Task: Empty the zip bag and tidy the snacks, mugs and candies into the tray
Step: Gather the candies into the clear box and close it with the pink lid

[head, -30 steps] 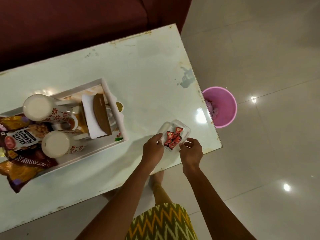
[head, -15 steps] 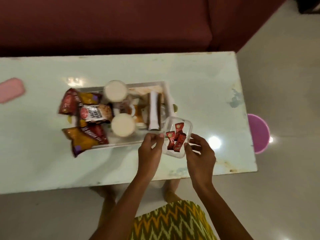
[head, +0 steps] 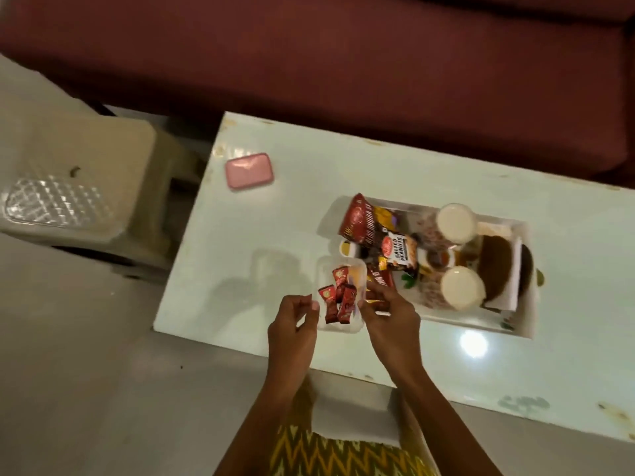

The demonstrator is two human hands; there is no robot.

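Note:
A clear plastic box (head: pixel 324 269) with several red candies (head: pixel 338 297) hangs just left of the white tray (head: pixel 515 324), over the pale table. My left hand (head: pixel 292 324) pinches the box's left edge. My right hand (head: pixel 388 314) grips its right edge, fingers curled over the rim. The tray holds snack packets (head: pixel 378 235), a salted peanuts packet (head: pixel 400 250) and two white floral mugs (head: pixel 455 223) (head: pixel 462 288), plus a brown holder with white napkins (head: pixel 498 269).
A pink case (head: pixel 249 170) lies on the table's (head: pixel 275 218) far left corner. A beige plastic stool (head: pixel 79 187) stands left of the table, a dark red sofa (head: pixel 309 56) behind it. The table's near edge runs just under my wrists.
Both hands carried the candy box from the tray's right side across its front to its left end. My view swung left, bringing the stool and pink case into sight.

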